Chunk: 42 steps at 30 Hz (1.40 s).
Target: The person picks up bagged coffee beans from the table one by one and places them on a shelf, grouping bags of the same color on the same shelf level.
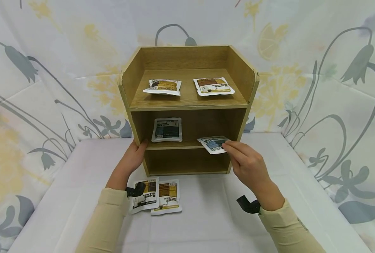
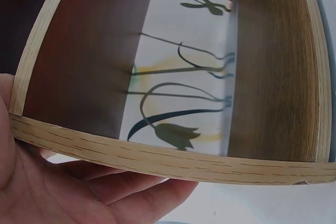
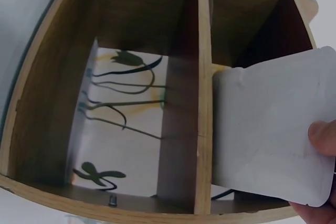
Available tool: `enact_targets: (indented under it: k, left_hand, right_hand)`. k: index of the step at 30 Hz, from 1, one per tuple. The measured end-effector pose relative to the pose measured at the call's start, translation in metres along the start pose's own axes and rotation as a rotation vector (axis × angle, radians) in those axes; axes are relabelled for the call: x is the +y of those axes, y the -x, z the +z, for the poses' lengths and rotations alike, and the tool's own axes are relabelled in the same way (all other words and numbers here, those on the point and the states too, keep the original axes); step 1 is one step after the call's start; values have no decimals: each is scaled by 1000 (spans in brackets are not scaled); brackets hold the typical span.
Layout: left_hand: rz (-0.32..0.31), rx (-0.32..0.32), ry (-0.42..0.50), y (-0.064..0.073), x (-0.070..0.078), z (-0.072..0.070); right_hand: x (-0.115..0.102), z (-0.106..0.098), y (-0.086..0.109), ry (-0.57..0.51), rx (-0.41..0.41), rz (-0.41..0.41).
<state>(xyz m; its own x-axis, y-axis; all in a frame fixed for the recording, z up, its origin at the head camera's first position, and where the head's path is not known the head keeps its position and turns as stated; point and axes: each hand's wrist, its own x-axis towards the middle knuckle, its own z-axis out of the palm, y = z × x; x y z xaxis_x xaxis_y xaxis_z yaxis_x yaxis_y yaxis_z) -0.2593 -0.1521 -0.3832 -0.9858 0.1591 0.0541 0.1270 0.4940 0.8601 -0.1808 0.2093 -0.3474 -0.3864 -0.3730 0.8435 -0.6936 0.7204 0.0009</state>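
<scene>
My right hand [image 1: 250,165] pinches the near right edge of a white food pouch [image 1: 213,144] with a blue-black label. That pouch is tilted at the front of the middle shelf's right side; its plain white back [image 3: 268,129] fills much of the right wrist view. My left hand [image 1: 132,158] grips the left side wall of the wooden shelf unit [image 1: 187,105], thumb at the front edge and fingers [image 2: 152,192] along the outside. On the middle shelf's left lies another dark-labelled pouch [image 1: 167,130].
The top shelf bears a brown-yellow pouch [image 1: 164,87] at left and a red-brown one [image 1: 213,86] at right. Before the unit, a black-labelled pouch [image 1: 147,195] overlaps a yellow-labelled pouch [image 1: 166,198] on the white table [image 1: 203,225]. Flower-patterned cloth [image 1: 301,70] hangs behind.
</scene>
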Motion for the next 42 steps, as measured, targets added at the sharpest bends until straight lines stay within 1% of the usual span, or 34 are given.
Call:
enact_targets:
  k: [3, 10, 15, 22, 30, 37, 42]
  left_hand:
    - [0, 2, -3, 0, 0, 0]
    - [5, 7, -3, 0, -1, 1]
    - [-7, 8, -4, 1, -1, 1]
    - [-21, 4, -8, 1, 0, 0]
    - [-9, 5, 3, 1, 1, 0]
    - [-4, 6, 9, 2, 1, 0]
    - [-2, 7, 5, 1, 2, 1]
  right_hand:
    - [-1, 2, 1, 3, -23, 7]
    - [-4, 9, 0, -10, -39, 22]
    - [-5, 16, -1, 4, -49, 16]
    - [-4, 25, -3, 32, -88, 47]
    - [0, 37, -4, 54, -86, 43]
    - [3, 44, -8, 67, -96, 61]
    - [7, 50, -10, 76, -105, 90]
